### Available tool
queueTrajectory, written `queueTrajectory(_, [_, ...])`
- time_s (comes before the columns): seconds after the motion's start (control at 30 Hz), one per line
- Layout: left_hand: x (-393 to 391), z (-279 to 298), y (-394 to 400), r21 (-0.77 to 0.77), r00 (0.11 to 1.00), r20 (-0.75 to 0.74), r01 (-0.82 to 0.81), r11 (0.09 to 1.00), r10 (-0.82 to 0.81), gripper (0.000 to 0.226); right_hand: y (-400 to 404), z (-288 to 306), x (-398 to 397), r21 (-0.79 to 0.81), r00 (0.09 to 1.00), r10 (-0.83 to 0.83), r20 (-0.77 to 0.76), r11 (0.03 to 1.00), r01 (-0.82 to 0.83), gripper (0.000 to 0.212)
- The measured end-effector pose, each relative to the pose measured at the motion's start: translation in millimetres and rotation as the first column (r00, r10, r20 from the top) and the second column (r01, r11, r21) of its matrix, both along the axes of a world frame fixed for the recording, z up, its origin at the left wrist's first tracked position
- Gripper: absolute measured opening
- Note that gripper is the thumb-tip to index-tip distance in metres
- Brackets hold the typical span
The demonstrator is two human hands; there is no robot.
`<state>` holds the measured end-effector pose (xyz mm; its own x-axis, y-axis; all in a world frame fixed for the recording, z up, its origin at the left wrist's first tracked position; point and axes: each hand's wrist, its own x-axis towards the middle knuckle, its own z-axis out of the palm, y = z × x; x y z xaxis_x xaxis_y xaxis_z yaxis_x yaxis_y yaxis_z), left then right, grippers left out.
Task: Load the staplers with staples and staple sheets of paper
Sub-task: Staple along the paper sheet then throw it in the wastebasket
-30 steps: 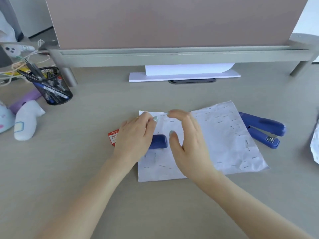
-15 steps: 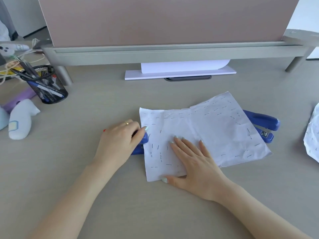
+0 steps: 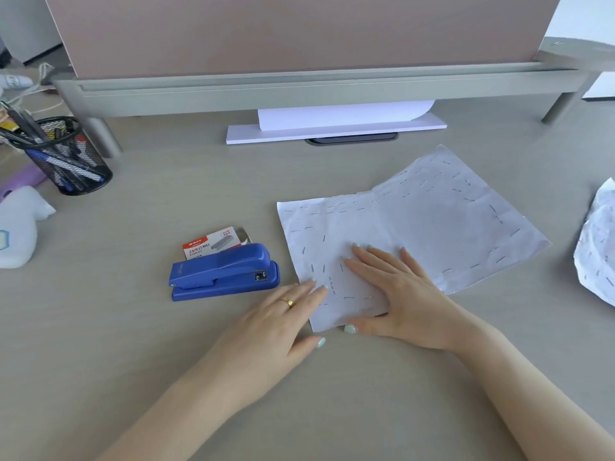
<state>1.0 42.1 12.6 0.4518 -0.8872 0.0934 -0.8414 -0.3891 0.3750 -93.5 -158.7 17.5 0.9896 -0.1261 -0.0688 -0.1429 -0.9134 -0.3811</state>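
Here the right hand [image 3: 396, 294] lies flat, fingers [image 3: 369, 261] spread, pressing the stapled sheets [image 3: 416, 224] to the tabletop [image 3: 166, 194]; the left hand [image 3: 279, 324] rests open at the sheets' near-left edge, fingers loosely together, holding nothing; one blue stapler [image 3: 224, 272] sits closed just left, touching one staple box [image 3: 213, 246] behind it. Dozens of staples already stud the paper, so the stapling looks far along; one crumpled sheet [image 3: 599, 241] lies well apart.
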Motion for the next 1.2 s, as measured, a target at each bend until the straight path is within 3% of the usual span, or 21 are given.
queueTrajectory(0.07, [-1, 1, -10, -0.067, 0.999, -0.033, -0.020, 0.998, 0.018, 0.047, -1, -3, 0, 0.008, 1.000, 0.012, 0.018, 1.000, -0.012, 0.099])
queueTrajectory(0.17, [1, 3, -23, -0.175, 0.998, 0.050, -0.036, 0.984, 0.045, 0.029, -2, -6, 0, 0.010, 0.999, -0.003, 0.046, 1.000, 0.003, 0.097])
queueTrajectory(0.3, [-4, 8, -29, -0.340, 0.954, -0.235, -0.258, 0.904, 0.184, 0.031, 0, -5, 1, 0.028, 0.994, -0.039, 0.105, 0.999, 0.036, 0.090])
queueTrajectory(0.33, [-4, 11, -31, -0.393, 0.943, -0.289, -0.272, 0.878, 0.163, 0.030, 1, -6, 1, 0.046, 0.992, -0.042, 0.116, 0.998, 0.037, 0.078])
queueTrajectory(0.43, [-7, 31, -37, -0.510, 0.928, -0.372, -0.236, 0.827, 0.036, 0.041, 7, 1, 3, 0.214, 0.960, -0.145, 0.240, 0.972, 0.093, 0.014])
queueTrajectory(0.47, [-7, 35, -39, -0.543, 0.935, -0.356, -0.206, 0.814, -0.001, 0.047, 8, 6, 2, 0.375, 0.934, -0.269, 0.236, 0.912, 0.168, 0.029])
queueTrajectory(0.5, [-6, 38, -41, -0.568, 0.944, -0.329, -0.189, 0.801, -0.011, 0.053, 9, 12, 2, 0.569, 0.899, -0.402, 0.172, 0.785, 0.243, 0.038])
queueTrajectory(0.57, [-1, 40, -44, -0.594, 0.956, -0.290, -0.220, 0.773, 0.050, 0.061, 6, 21, -1, 0.855, 0.834, -0.551, -0.009, 0.429, 0.293, 0.029])
queueTrajectory(0.6, [3, 40, -46, -0.597, 0.954, -0.283, -0.256, 0.760, 0.099, 0.064, 5, 25, -2, 0.936, 0.839, -0.534, -0.102, 0.235, 0.263, 0.015])
queueTrajectory(0.63, [7, 39, -48, -0.589, 0.947, -0.281, -0.300, 0.750, 0.158, 0.068, 3, 27, -3, 0.969, 0.854, -0.488, -0.180, 0.063, 0.240, 0.017])
queueTrajectory(0.7, [15, 38, -52, -0.535, 0.920, -0.278, -0.386, 0.751, 0.275, 0.073, 2, 28, -4, 0.971, 0.895, -0.378, -0.236, -0.125, 0.203, 0.030])
queueTrajectory(0.93, [23, 35, -58, -0.489, 0.909, -0.230, -0.416, 0.767, 0.347, 0.071, 4, 27, -5, 0.931, 0.926, -0.250, -0.283, -0.304, 0.203, 0.046])
queueTrajectory(1.2, [12, 35, -57, -0.522, 0.928, -0.206, -0.371, 0.768, 0.309, 0.063, 3, 32, -7, 0.926, 0.929, -0.245, -0.279, -0.325, 0.192, 0.046])
